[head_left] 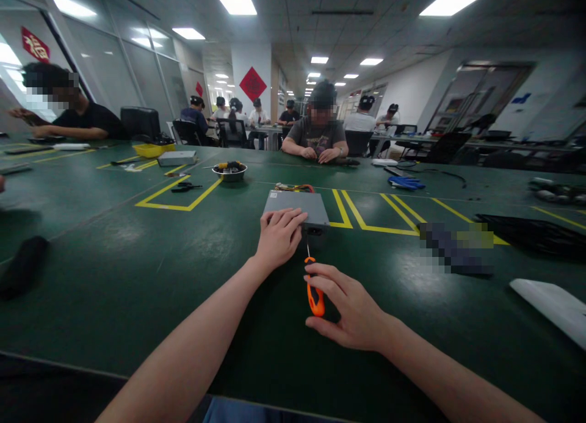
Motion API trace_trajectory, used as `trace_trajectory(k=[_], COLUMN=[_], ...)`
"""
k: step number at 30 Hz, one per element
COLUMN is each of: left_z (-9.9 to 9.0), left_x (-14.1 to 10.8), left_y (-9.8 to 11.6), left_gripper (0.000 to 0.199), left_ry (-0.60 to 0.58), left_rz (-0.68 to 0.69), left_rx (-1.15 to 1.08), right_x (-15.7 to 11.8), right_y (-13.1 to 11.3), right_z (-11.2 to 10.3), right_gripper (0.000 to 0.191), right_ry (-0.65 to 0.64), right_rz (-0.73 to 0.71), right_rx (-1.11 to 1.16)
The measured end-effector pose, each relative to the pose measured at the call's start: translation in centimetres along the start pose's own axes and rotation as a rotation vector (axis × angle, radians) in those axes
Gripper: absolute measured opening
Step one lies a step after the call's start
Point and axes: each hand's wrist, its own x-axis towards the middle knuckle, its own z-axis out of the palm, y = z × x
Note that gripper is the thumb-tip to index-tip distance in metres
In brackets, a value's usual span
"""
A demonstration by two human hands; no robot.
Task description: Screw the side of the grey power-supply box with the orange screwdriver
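A grey metal computer power supply unit [295, 203] lies on the green table in front of me, with coloured wires at its far side and a socket in its near face. My left hand [280, 237] presses on its near left part, fingers over the top; the thumb is mostly hidden. An orange and black screwdriver [315, 298] points its shaft at the near face, below the socket. Around its handle curl the fingers of my right hand [348, 304], with the thumb by the handle's end. Whether the tip sits on a screw is too small to tell.
A metal bowl [230, 174] with a yellow-handled tool stands left of the far side. Beyond it are another grey box [177, 159] and a yellow tray [154, 149]. Blue gloves [405, 183] lie at right. A co-worker [318, 127] sits opposite.
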Motion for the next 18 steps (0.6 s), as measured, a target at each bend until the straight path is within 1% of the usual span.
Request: trace_trajectory(k=[3, 6, 9, 10, 12, 14, 16, 18], left_z=[-0.1, -0.1, -0.1, 0.0, 0.1, 0.1, 0.1, 0.0], left_x=[-0.1, -0.1, -0.2, -0.1, -0.1, -0.1, -0.2, -0.3], left_y=[-0.1, -0.3, -0.4, -0.4, -0.4, -0.3, -0.2, -0.3], left_gripper=[0.035, 0.039, 0.045, 0.046, 0.049, 0.045, 0.031, 0.018], left_ry=[-0.014, -0.026, -0.032, -0.031, -0.023, -0.008, 0.002, -0.003], left_rz=[0.012, 0.056, 0.105, 0.112, 0.111, 0.11, 0.121, 0.146], left_rx=[0.0, 0.006, 0.018, 0.019, 0.014, 0.005, -0.001, -0.005], right_x=[0.2, 0.4, 0.2, 0.2, 0.1, 0.1, 0.2, 0.2], right_y=[-0.3, -0.4, -0.3, -0.2, -0.2, -0.3, -0.5, -0.6], right_z=[-0.1, 0.2, 0.7, 0.8, 0.8, 0.6, 0.4, 0.3], right_gripper=[0.033, 0.03, 0.034, 0.036, 0.038, 0.036, 0.032, 0.03], right_ry=[-0.024, 0.055, 0.153, 0.166, 0.148, 0.084, 0.013, -0.004], right_rz=[-0.061, -0.106, -0.07, -0.05, -0.022, -0.021, -0.043, -0.062], right_rx=[-0.043, -0.044, 0.056, 0.091, 0.137, 0.141, 0.107, 0.071])
